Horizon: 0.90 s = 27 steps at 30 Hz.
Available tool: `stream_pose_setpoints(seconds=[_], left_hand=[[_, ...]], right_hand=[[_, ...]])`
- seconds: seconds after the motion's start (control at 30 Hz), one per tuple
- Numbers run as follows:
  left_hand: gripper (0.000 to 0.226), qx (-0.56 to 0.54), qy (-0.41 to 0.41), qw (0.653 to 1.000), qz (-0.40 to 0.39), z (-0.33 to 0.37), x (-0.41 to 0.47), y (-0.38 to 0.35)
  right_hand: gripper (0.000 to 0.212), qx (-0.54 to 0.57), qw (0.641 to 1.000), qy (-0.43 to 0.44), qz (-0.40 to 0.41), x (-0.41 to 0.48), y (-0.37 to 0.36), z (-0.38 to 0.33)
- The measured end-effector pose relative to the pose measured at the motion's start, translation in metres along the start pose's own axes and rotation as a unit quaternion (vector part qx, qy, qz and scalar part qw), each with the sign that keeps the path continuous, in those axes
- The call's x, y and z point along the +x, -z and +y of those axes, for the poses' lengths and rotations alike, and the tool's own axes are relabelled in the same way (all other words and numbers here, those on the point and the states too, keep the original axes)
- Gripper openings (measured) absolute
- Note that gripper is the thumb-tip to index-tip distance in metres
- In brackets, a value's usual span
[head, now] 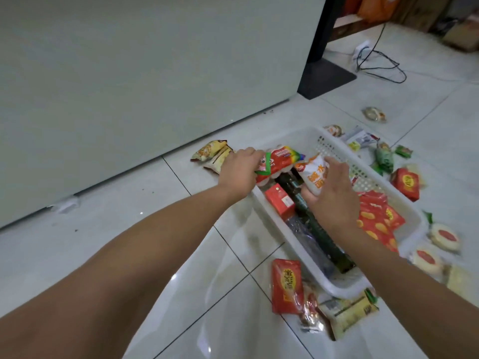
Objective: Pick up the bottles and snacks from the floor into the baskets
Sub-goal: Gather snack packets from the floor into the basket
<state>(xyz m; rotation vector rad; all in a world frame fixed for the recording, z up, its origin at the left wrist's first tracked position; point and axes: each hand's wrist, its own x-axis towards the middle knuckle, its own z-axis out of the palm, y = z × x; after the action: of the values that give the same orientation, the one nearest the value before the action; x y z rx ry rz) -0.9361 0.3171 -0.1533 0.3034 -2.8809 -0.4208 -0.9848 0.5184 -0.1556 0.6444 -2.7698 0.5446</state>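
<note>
We hold a red packet [278,161] gripped in our left hand [239,172] and a white packet [315,173] in our right hand [334,195] over the basket [334,147], ready to drop both in.

Glossy tiled floor [202,294]; perforated white basket [337,149], seemingly plastic; shiny snack wrappers [286,286]

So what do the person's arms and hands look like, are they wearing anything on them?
Nothing is worn that the picture shows. Both forearms are bare from the bottom edge of the view up to the wrists, with no sleeves. The left hand and right hand have no gloves, and no watch, ring or bracelet is visible.
</note>
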Motion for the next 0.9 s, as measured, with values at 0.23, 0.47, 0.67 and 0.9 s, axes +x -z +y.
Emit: stream_pose_setpoints(seconds=[0.23, 0.47, 0.67, 0.9], left_hand=[[0.057, 0.002, -0.060, 0.998, -0.017, 0.067, 0.033, -0.026], [0.064, 0.051, -0.118, 0.987, -0.093, 0.075, 0.047, -0.040], [0.059, -0.011, -0.085, 0.996, -0.033, 0.038, -0.002, -0.041], [0.062, -0.183, 0.418, 0.890, -0.013, 0.025, -0.091, -0.086]], right_hand=[[0.083, -0.052, 0.979, -0.179, -0.088, -0.007, -0.016, 0.070], [0.073, -0.066, 0.983, -0.156, -0.066, -0.015, -0.025, 0.084], [0.061, -0.018, 0.983, -0.173, 0.057, -0.036, -0.010, 0.118], [0.053, 0.029, 0.883, -0.457, 0.107, -0.132, -0.010, 0.152]])
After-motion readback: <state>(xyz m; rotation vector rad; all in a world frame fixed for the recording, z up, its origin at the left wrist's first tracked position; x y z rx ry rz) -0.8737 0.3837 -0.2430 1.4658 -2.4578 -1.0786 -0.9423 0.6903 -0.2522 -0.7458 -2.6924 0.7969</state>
